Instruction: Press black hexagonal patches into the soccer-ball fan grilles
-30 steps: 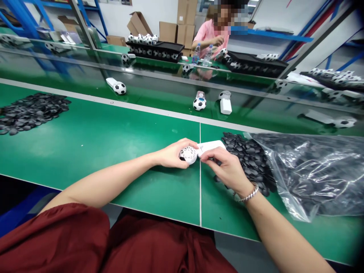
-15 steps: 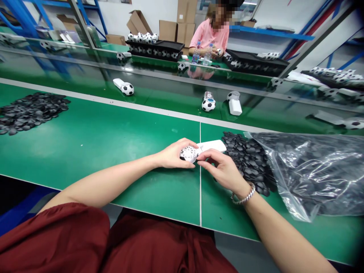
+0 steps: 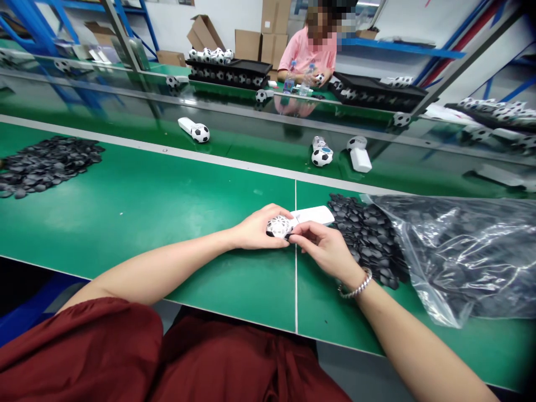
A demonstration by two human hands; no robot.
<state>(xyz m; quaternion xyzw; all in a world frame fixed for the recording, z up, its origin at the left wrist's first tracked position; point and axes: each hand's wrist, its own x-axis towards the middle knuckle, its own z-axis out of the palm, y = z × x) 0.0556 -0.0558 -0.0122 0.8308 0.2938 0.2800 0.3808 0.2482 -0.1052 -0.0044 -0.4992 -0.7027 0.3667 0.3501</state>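
Note:
On the green table in front of me lies a white handheld fan point(image 3: 312, 216) with a football-patterned round head and a white grille. My left hand point(image 3: 260, 228) is closed around that head, thumb on the near side and fingers on the far side. At the head's near right edge, the thumb and forefinger of my right hand point(image 3: 322, 245) pinch a small black piece point(image 3: 288, 237), mostly hidden by the fingertips. The handle points right, towards a heap of loose black pieces point(image 3: 364, 240).
A clear plastic bag point(image 3: 469, 257) of black pieces lies at the right, another black heap point(image 3: 50, 162) at the left. Beyond the table's pale edge strip, a belt carries football fans point(image 3: 321, 155). A person in pink point(image 3: 310, 53) works across, beside black trays point(image 3: 230, 75).
The fans on the near belt have shifted right, those on the farther one left. My right fingertips have moved slightly along the fan head's edge; my left hand keeps its hold.

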